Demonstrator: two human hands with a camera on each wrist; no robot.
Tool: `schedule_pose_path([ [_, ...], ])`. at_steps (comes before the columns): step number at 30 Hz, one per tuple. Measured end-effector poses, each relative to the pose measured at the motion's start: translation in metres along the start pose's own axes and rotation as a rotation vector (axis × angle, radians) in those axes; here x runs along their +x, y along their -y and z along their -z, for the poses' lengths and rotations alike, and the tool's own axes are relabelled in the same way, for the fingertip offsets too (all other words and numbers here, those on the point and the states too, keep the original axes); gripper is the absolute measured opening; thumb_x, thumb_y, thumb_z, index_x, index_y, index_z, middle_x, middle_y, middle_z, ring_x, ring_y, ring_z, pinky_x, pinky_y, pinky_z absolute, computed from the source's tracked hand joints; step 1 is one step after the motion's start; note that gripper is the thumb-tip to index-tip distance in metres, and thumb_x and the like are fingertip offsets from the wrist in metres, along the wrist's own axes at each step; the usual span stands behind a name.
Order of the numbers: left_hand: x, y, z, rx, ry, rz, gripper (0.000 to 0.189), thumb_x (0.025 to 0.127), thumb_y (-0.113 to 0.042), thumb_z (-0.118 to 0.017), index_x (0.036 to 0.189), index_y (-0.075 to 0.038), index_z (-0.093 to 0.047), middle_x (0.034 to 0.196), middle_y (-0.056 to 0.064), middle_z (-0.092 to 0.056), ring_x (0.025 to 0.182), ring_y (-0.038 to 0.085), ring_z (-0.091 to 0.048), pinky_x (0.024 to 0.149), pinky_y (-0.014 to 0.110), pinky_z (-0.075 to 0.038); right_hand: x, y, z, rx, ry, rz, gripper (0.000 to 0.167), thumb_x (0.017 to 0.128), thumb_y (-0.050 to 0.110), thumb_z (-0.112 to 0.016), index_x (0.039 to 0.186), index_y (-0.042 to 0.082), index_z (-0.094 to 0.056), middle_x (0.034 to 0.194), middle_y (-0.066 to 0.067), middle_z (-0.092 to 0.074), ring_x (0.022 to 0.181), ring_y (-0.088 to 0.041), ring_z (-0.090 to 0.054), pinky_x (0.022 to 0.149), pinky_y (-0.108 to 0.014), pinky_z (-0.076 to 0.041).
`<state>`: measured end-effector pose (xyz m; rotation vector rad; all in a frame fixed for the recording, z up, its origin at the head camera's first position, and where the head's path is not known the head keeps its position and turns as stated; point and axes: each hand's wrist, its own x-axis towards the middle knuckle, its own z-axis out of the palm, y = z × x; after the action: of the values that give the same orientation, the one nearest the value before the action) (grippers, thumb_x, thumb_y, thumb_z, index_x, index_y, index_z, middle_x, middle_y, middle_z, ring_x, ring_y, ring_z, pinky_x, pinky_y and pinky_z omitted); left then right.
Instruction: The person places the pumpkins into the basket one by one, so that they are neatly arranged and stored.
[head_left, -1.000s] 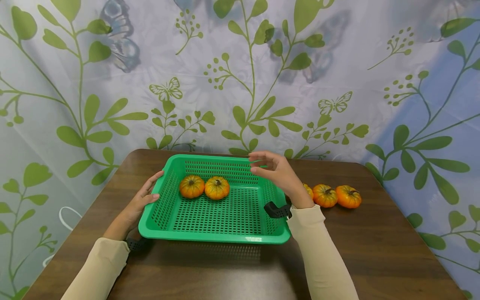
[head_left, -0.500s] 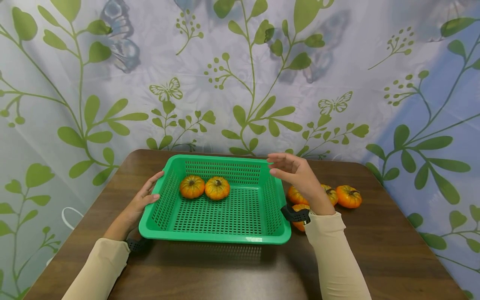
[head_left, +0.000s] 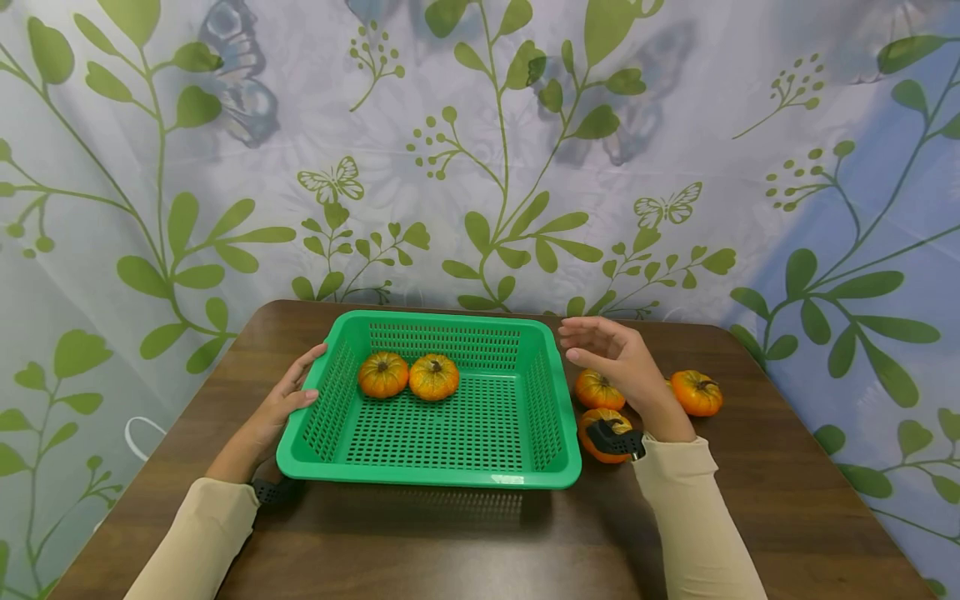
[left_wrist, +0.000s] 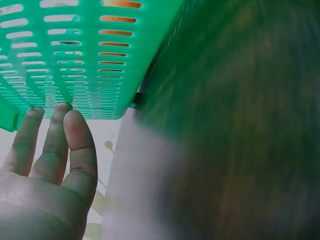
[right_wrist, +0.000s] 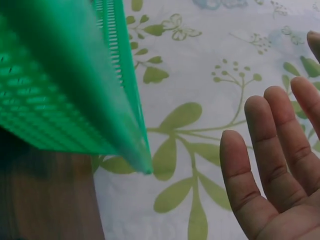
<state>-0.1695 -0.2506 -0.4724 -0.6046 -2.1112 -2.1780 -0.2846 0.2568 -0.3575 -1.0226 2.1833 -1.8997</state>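
Note:
A green plastic basket [head_left: 427,477] with slotted walls stands on the table, holding two small orange pumpkins, a left one [head_left: 384,375] and a right one [head_left: 434,377], side by side. My left hand [head_left: 273,408] is at its left side; in the left wrist view the straight fingers [left_wrist: 54,145] touch the outer wall. Right of the basket my right hand [head_left: 618,358] hovers with fingers spread and nothing in it, seen also in the right wrist view beside the basket's rim. Below it are a pumpkin [head_left: 597,390] and another pumpkin [head_left: 596,450], partly covered by the wrist strap.
Farther right lies one more pumpkin [head_left: 696,393], with another almost hidden behind my right wrist. A brown wooden table [head_left: 420,550] lies under everything. A leaf-patterned curtain [head_left: 480,167] hangs right behind its back edge. A white cord [head_left: 138,437] shows at the left.
My right hand has moved from over the basket's right rim to the right, above the pumpkins, uncovering two of them. The left hand and basket have stayed put.

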Motion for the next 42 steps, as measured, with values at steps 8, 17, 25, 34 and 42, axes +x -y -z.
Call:
schedule_pose_path([
  [8,0.0,-0.002,-0.001,0.024,-0.008,-0.003,0.066,0.11,-0.007,-0.041,0.17,-0.033,-0.03,0.16,-0.019,-0.043,0.126,0.005,-0.06,0.096,0.023,-0.054,-0.011,-0.008,0.009,-0.017,-0.004,0.035,0.035,0.101,-0.009,-0.067,0.136,-0.01,-0.065,0.124,0.007,-0.074,0.112,-0.012,-0.071,0.092,-0.026,-0.06],
  [17,0.0,-0.003,-0.003,0.041,-0.014,-0.019,0.067,0.109,-0.006,-0.04,0.17,-0.032,-0.031,0.159,-0.019,-0.045,0.127,0.005,-0.059,0.096,0.022,-0.053,-0.026,-0.019,0.021,-0.099,0.022,0.113,0.037,0.098,-0.014,-0.067,0.134,-0.016,-0.062,0.127,0.011,-0.074,0.113,-0.008,-0.07,0.094,-0.022,-0.057],
  [25,0.001,-0.004,-0.003,-0.006,0.005,-0.039,0.067,0.109,-0.004,-0.04,0.169,-0.033,-0.034,0.158,-0.017,-0.048,0.126,0.006,-0.06,0.095,0.022,-0.055,-0.039,-0.028,0.032,-0.161,0.055,0.105,0.038,0.096,-0.016,-0.068,0.133,-0.017,-0.062,0.128,0.013,-0.073,0.114,-0.006,-0.069,0.096,-0.024,-0.057],
  [34,0.001,-0.006,-0.004,-0.011,-0.009,-0.013,0.065,0.11,-0.006,-0.04,0.168,-0.035,-0.035,0.158,-0.017,-0.047,0.125,0.007,-0.061,0.095,0.023,-0.056,-0.053,-0.04,0.042,-0.309,0.079,0.037,0.035,0.096,-0.008,-0.074,0.131,-0.011,-0.067,0.127,0.014,-0.073,0.113,-0.017,-0.071,0.095,-0.026,-0.058],
  [42,0.001,-0.006,-0.005,-0.037,-0.001,-0.015,0.065,0.11,-0.006,-0.04,0.167,-0.035,-0.035,0.158,-0.015,-0.048,0.125,0.008,-0.061,0.095,0.024,-0.056,-0.065,-0.049,0.053,-0.373,0.13,0.018,0.042,0.095,-0.005,-0.077,0.135,-0.011,-0.066,0.129,-0.021,-0.072,0.115,-0.015,-0.07,0.096,-0.03,-0.058],
])
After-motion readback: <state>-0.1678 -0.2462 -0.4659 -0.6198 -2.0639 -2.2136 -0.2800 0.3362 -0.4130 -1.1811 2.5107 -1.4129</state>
